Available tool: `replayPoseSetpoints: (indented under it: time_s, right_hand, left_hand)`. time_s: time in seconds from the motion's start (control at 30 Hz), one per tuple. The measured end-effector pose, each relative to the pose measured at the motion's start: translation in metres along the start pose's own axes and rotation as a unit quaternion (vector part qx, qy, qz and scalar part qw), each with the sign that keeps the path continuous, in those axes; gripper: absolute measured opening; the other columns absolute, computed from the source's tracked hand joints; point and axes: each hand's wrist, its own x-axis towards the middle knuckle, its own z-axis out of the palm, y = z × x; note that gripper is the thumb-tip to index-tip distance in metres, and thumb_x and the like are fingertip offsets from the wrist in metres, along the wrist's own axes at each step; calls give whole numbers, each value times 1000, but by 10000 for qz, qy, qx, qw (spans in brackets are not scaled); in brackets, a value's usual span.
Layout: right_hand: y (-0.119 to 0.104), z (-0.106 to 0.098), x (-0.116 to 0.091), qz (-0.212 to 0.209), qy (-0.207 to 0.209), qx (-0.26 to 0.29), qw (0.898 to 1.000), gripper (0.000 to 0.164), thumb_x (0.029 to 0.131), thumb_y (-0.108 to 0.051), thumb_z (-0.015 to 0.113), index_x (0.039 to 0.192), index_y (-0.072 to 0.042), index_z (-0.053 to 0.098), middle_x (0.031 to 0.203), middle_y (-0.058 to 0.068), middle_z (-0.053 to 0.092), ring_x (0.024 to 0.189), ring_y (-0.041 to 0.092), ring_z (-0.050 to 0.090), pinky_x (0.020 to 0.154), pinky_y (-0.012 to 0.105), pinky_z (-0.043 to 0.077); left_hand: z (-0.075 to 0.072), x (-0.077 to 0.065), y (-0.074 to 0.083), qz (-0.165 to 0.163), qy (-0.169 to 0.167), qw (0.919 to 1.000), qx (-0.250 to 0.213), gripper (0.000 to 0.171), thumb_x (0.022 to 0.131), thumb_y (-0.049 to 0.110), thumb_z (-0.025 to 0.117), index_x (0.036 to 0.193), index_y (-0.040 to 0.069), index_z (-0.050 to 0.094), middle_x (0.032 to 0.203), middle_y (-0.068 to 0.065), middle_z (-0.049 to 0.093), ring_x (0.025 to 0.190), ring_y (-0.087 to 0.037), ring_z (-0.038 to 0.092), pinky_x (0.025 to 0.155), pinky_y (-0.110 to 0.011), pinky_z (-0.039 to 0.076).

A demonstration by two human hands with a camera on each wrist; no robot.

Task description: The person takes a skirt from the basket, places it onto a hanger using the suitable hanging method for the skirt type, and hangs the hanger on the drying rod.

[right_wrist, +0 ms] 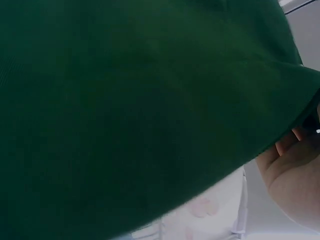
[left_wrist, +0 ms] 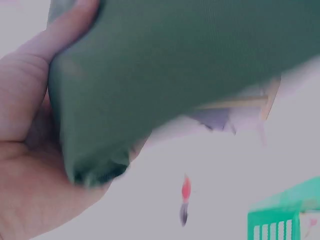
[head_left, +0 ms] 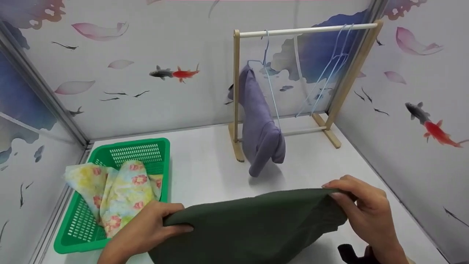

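Observation:
A dark green piece of cloth (head_left: 249, 227) is stretched between both hands, low in the head view. My left hand (head_left: 146, 227) pinches its left end, thumb on the near side and fingers behind. At the right end, my right hand (head_left: 370, 209) grips the top corner between thumb and fingers. In the left wrist view the cloth (left_wrist: 150, 75) lies across the palm, with a bunched edge near the fingers. The cloth (right_wrist: 150, 110) fills most of the right wrist view, and the right hand (right_wrist: 295, 175) shows at the right edge. Its lower part runs out of the head view.
A green basket (head_left: 166, 172) at the left holds a flowered yellow cloth (head_left: 128, 198). Behind the hands stands a wooden rack (head_left: 236, 84) with a purple garment (head_left: 256, 110) on a blue hanger (head_left: 266, 47). More blue hangers (head_left: 335, 58) hang at its right. Patterned walls enclose the white table (head_left: 205, 165).

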Motion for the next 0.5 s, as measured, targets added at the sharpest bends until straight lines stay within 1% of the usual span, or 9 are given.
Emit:
replayPoseSetpoints:
  time_s: [0.07, 0.1, 0.2, 0.23, 0.3, 0.37, 0.4, 0.47, 0.5]
  right_hand:
    - [-4, -4, -3, -21, -40, 71, 10000, 11, 82, 14, 58, 92, 20, 59, 82, 19, 62, 65, 17, 53, 51, 22, 42]
    - [-6, -6, -4, -28, -59, 107, 9999, 11, 82, 15, 58, 91, 20, 59, 82, 20, 62, 64, 17, 53, 50, 22, 42]
    - [-12, -12, -9, -60, -56, 319, 9995, 12, 81, 16, 57, 92, 23, 57, 82, 22, 62, 64, 18, 54, 49, 23, 42]
    - [-14, -14, -11, -99, -55, 386, 9992, 13, 81, 17, 57, 91, 24, 56, 82, 22, 62, 64, 19, 55, 50, 23, 43]
    - [-19, -17, -14, -150, -73, 517, 9985, 14, 81, 17, 57, 91, 26, 54, 82, 24, 61, 66, 21, 56, 53, 23, 45]
    - [-24, -19, -16, -175, -153, 611, 9979, 14, 82, 17, 56, 92, 27, 53, 83, 24, 61, 66, 21, 57, 54, 23, 45]
    - [-27, -20, -17, -168, -196, 644, 9976, 14, 82, 17, 55, 92, 27, 53, 83, 24, 61, 66, 21, 57, 55, 23, 46]
    - [-30, -21, -18, -74, -250, 739, 9969, 14, 82, 18, 54, 93, 27, 52, 84, 24, 61, 67, 22, 58, 57, 24, 47]
    - [-30, -22, -19, 50, -280, 732, 9969, 14, 83, 18, 53, 93, 27, 52, 85, 24, 61, 67, 22, 58, 57, 24, 47]
  left_hand:
    - [-8, -7, 3, 210, 206, 9996, 43, 7, 83, 31, 67, 84, 25, 63, 68, 10, 57, 59, -6, 54, 55, -26, 47]
    - [-11, -10, 5, 292, 337, 9990, 89, 5, 84, 29, 67, 86, 26, 63, 72, 10, 60, 61, -7, 56, 57, -27, 48]
    - [-22, -20, 15, 616, 900, 9935, 313, 8, 84, 22, 68, 90, 26, 64, 79, 9, 62, 65, -9, 56, 58, -26, 47]
    - [-25, -23, 19, 704, 1068, 9911, 356, 10, 83, 20, 69, 91, 26, 64, 80, 9, 62, 66, -9, 56, 58, -26, 47]
    - [-29, -29, 27, 1005, 1372, 9848, 368, 17, 81, 13, 71, 92, 23, 65, 80, 8, 62, 65, -10, 55, 58, -24, 46]
    - [-32, -35, 36, 1405, 1530, 9779, 222, 23, 78, 3, 72, 93, 19, 65, 79, 6, 61, 63, -9, 54, 56, -24, 44]
    - [-33, -37, 40, 1541, 1575, 9753, 131, 27, 76, -2, 72, 93, 17, 64, 78, 5, 61, 62, -9, 53, 55, -23, 44]
    - [-33, -39, 48, 1851, 1757, 9669, 35, 33, 71, -11, 72, 92, 13, 64, 76, 3, 60, 61, -10, 52, 54, -23, 43]
    - [-32, -38, 50, 1848, 1891, 9644, 60, 34, 70, -13, 72, 91, 13, 64, 76, 3, 60, 61, -10, 52, 54, -23, 43]
